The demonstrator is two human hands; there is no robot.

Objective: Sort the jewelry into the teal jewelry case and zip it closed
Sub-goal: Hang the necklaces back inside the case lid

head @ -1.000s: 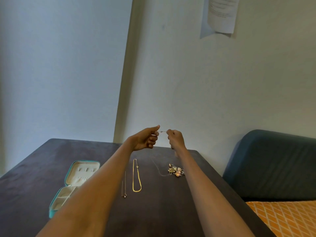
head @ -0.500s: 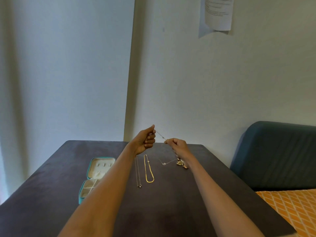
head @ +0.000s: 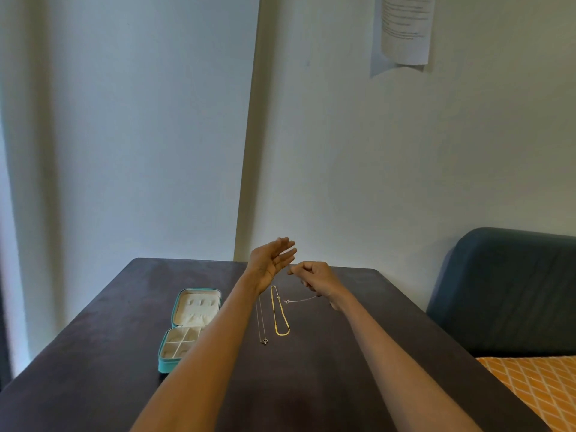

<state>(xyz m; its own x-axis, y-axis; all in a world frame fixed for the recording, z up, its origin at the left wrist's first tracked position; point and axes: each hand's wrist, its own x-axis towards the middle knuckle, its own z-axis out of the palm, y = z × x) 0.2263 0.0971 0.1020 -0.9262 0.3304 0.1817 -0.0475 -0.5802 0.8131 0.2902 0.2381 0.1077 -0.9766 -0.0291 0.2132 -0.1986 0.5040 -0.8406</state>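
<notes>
Above the table [head: 358, 353], the right hand [head: 314, 277] pinches a thin chain [head: 300, 300]; the left hand [head: 270, 260] is spread; better lower it slowly into the case [head: 174, 310].

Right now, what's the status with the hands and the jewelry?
Left hand open, raised. Right hand in a closed grip on a thin chain. Teal case open; gold necklace on table. Nothing blocking.

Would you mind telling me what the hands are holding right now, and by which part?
The right hand pinches a thin silver chain near one end; its pendant end trails on the table. The left hand is open, holding nothing.
</notes>
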